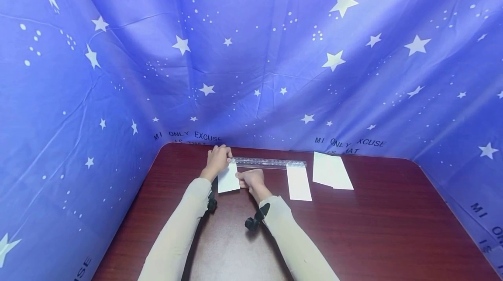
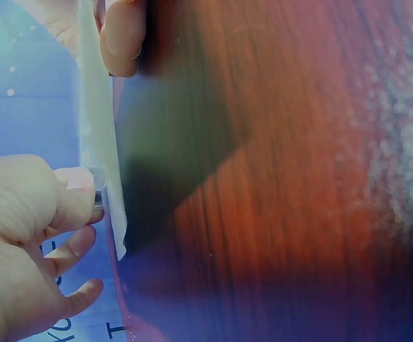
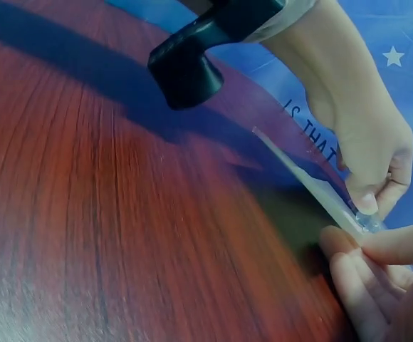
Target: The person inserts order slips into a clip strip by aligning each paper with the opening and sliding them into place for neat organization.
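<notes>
A long clear plastic strip [image 1: 267, 162] with a row of small marks lies across the back of the table. White paper pieces meet it at both ends: the left paper [image 1: 227, 180] and the right paper [image 1: 300, 183]. My left hand [image 1: 217, 161] pinches the strip's left end at the top of the left paper; in the left wrist view a clear bit shows between thumb and fingers. My right hand [image 1: 253, 180] pinches that paper's right edge. In the right wrist view the paper stands tilted off the table, its lower side partly hidden by my right fingers [image 3: 363, 285].
Overlapping white sheets [image 1: 332, 171] lie at the back right of the dark red table [image 1: 377, 228]. A blue starry curtain [image 1: 251, 54] hangs close behind the table's back edge and along its sides. Black cameras are strapped to both wrists.
</notes>
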### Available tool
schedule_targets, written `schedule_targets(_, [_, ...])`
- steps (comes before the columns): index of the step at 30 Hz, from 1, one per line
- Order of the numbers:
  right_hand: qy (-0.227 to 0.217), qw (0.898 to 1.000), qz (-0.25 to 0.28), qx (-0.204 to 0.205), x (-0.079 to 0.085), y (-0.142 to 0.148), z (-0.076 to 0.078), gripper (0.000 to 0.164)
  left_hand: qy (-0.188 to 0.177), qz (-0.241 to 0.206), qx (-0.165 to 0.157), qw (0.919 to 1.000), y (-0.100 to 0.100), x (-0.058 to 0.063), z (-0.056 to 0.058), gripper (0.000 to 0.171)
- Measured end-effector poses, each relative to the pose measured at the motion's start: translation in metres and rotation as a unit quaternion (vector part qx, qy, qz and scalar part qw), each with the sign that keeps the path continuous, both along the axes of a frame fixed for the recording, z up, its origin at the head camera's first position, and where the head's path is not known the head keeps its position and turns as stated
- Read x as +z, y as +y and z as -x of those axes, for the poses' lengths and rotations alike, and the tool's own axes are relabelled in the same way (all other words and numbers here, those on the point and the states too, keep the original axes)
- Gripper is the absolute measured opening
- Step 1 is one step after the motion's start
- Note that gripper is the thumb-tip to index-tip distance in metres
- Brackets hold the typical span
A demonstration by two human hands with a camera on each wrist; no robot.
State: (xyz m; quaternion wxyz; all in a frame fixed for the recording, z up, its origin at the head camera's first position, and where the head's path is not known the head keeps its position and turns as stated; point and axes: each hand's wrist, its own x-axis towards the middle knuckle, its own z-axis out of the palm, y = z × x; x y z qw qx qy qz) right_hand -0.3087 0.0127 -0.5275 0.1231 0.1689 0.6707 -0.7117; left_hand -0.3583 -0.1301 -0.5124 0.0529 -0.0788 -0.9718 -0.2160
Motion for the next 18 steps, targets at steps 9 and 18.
schedule_targets(9, [-0.054, 0.995, -0.005, 0.083, 0.004, 0.010, 0.012, 0.026, 0.002, -0.002, 0.002, 1.0000, 0.000, 0.001, 0.001, 0.012])
schedule_targets(18, [-0.062, 0.996, -0.003, 0.071, 0.004, 0.008, 0.013, 0.021, 0.004, 0.000, -0.002, 1.0000, 0.000, 0.000, 0.000, 0.012])
